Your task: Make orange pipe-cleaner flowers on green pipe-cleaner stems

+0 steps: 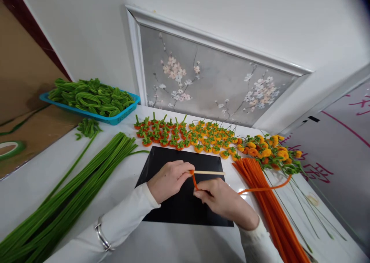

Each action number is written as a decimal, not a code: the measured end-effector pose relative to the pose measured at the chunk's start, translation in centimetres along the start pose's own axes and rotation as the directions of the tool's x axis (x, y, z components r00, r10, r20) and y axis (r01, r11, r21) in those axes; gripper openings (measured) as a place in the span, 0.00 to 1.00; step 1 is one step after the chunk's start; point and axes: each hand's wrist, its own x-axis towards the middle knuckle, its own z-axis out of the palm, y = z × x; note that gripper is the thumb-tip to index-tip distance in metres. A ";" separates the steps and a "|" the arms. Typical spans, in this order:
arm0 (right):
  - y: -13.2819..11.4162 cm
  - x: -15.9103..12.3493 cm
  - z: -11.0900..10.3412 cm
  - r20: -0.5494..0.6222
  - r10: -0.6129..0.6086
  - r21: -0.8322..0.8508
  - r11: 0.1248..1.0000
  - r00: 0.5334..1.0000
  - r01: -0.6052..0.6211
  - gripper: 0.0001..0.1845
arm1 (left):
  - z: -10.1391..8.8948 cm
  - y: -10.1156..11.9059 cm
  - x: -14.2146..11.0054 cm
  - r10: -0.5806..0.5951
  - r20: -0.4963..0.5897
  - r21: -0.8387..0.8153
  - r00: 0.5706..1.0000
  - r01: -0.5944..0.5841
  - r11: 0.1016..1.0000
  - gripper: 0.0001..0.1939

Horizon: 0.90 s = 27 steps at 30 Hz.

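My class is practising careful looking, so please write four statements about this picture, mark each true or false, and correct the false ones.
1. The left hand holds a thin pale wooden stick. True.
2. The right hand grips a fuzzy green strand. False: it grips a fuzzy orange strand.
3. A shallow blue plastic basket holds fuzzy green pieces. True.
4. In the picture, the bundle of long fuzzy orange stems lies left of the flat black rectangular mat. False: the bundle lies to its right.
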 end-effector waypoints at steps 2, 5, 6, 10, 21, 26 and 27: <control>-0.9 -0.4 0.0 -0.053 -0.033 -0.178 0.984 0.998 0.023 0.15 | -0.2 -0.2 0.0 -0.010 0.024 0.029 1.000 0.010 1.000 0.12; -1.7 -0.7 -0.4 -0.114 -0.053 -0.320 0.947 0.992 0.014 0.13 | -0.3 -0.3 0.1 -0.004 0.051 0.063 0.999 0.000 0.998 0.12; -1.9 -0.7 -0.5 -0.136 -0.063 -0.339 0.941 0.989 0.013 0.12 | -0.3 -0.3 0.1 0.000 0.059 0.071 0.998 -0.004 0.997 0.12; -1.6 -0.3 -1.1 -0.263 -0.138 -0.286 0.956 0.955 0.059 0.11 | -0.1 0.0 0.1 0.027 0.107 0.069 0.994 -0.034 0.997 0.10; 1.2 0.7 -2.0 -0.417 0.017 0.149 0.988 0.909 0.050 0.07 | -0.5 1.0 0.0 0.135 0.207 -0.040 0.969 -0.129 0.991 0.10; 3.1 1.3 -1.6 -0.143 0.080 0.384 0.923 0.987 -0.019 0.17 | -0.5 1.3 0.1 0.103 0.131 -0.097 0.986 -0.091 0.991 0.10; 3.2 1.3 -1.4 -0.098 0.054 0.398 0.917 0.994 -0.010 0.18 | -0.5 1.4 0.1 0.079 0.121 -0.104 0.989 -0.066 0.992 0.10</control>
